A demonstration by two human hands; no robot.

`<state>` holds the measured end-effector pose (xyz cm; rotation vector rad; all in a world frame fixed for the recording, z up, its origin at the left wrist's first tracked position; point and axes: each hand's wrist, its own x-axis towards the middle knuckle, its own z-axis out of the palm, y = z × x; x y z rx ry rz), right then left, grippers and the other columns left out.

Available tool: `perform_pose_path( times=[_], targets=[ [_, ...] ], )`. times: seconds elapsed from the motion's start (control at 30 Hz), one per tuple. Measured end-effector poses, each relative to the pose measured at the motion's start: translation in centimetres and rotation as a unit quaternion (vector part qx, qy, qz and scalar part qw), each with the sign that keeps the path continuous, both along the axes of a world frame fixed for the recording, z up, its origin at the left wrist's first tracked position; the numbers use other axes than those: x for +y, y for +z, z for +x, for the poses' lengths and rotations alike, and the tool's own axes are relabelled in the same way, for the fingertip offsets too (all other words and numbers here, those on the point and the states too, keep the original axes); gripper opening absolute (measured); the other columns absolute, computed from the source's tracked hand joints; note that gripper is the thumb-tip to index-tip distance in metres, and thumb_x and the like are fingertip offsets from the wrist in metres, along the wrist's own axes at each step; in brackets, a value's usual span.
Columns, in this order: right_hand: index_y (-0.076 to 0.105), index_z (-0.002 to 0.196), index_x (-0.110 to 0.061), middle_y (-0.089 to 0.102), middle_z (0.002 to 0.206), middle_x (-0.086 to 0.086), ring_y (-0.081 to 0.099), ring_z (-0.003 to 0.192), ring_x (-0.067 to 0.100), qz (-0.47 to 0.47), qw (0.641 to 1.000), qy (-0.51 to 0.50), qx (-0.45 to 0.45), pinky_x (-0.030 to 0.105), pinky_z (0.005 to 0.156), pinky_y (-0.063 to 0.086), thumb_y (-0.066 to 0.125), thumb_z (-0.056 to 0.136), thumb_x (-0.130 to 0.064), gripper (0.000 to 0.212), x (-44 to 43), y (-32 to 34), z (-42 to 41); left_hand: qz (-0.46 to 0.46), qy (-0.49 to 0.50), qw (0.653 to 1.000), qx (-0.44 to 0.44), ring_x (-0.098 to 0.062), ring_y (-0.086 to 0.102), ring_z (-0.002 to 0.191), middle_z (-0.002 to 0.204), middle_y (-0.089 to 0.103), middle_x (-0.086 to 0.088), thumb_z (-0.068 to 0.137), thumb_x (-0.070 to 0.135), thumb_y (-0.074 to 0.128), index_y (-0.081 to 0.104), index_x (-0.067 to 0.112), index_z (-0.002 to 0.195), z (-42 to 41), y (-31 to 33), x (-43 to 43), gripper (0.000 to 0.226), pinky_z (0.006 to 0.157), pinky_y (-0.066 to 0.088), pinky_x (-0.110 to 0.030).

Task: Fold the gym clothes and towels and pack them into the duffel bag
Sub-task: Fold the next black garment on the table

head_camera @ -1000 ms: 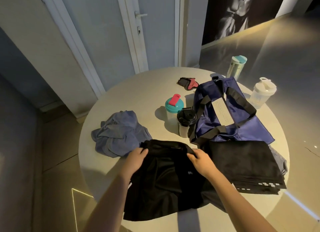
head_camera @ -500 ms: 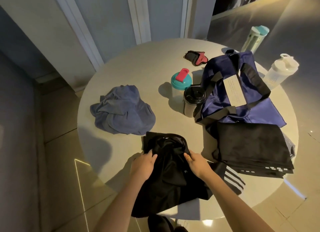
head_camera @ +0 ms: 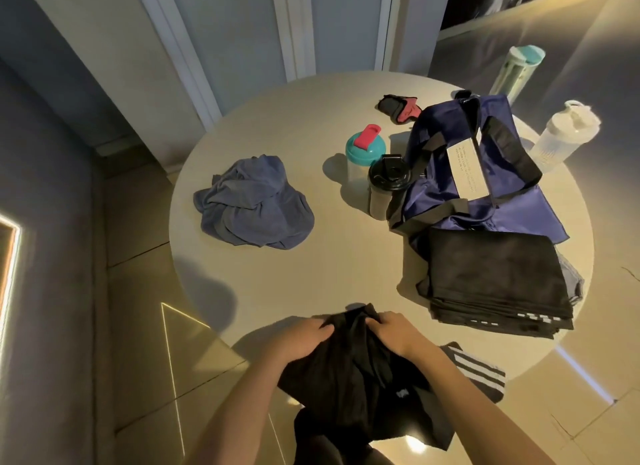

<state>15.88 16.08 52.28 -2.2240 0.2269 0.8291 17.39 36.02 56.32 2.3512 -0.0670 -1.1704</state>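
Observation:
Black shorts with white stripes (head_camera: 363, 378) hang bunched over the near edge of the round table (head_camera: 346, 263). My left hand (head_camera: 298, 340) and my right hand (head_camera: 394, 333) each grip the bunched top of the shorts, close together. A navy duffel bag (head_camera: 450, 173) with black straps lies at the right of the table. In front of it rests a folded black cloth (head_camera: 495, 277), partly on the bag. A crumpled blue towel (head_camera: 252, 204) lies at the table's left.
A teal-lidded shaker (head_camera: 363, 152) and a black-lidded cup (head_camera: 384, 184) stand left of the bag. A black and pink glove (head_camera: 398, 107) lies further back. A clear shaker (head_camera: 561, 135) and a tall green bottle (head_camera: 516, 69) stand at the far right. Tiled floor surrounds the table.
Both hands have pulled the black shorts toward me, from flat on the table to bunched over its near edge. The hands have drawn closer together.

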Motion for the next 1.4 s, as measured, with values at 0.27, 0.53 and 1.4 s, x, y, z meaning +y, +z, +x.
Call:
perform_pose_path(
  times=[0.27, 0.53, 1.4],
  targets=[
    [0.064, 0.105, -0.005, 0.065, 0.101, 0.015, 0.061, 0.097, 0.032, -0.074, 0.989, -0.054, -0.115, 0.032, 0.075, 0.044, 0.048, 0.096, -0.039, 0.039, -4.0, 5.1, 2.2, -0.004, 0.114, 0.982, -0.149, -0.024, 0.055, 0.113, 0.127, 0.059, 0.0, 0.1, 0.045, 0.028, 0.054, 0.025, 0.128, 3.4, 2.6, 1.9, 0.043, 0.095, 0.039, -0.03],
    [0.061, 0.095, -0.01, 0.061, 0.089, 0.006, 0.056, 0.084, 0.021, -0.004, 0.968, -0.166, -0.187, 0.03, 0.071, 0.04, 0.064, 0.086, -0.016, 0.011, -9.4, 9.4, 5.2, -0.029, 0.155, 0.951, -0.268, -0.023, 0.06, 0.084, 0.087, 0.064, -0.01, 0.098, 0.036, 0.047, 0.061, 0.004, 0.084, 9.2, 5.6, 3.4, 0.037, 0.076, 0.044, -0.034],
    [0.059, 0.121, -0.006, 0.064, 0.116, 0.014, 0.058, 0.106, 0.031, -0.1, 0.918, -0.286, -0.257, 0.038, 0.087, 0.045, 0.056, 0.091, -0.015, 0.032, -8.4, 5.8, 14.6, -0.023, 0.076, 0.952, -0.296, -0.025, 0.058, 0.099, 0.113, 0.063, -0.01, 0.099, 0.022, 0.039, 0.057, 0.01, 0.117, 24.7, -0.2, 1.4, 0.028, 0.087, 0.048, -0.037]
  ],
)
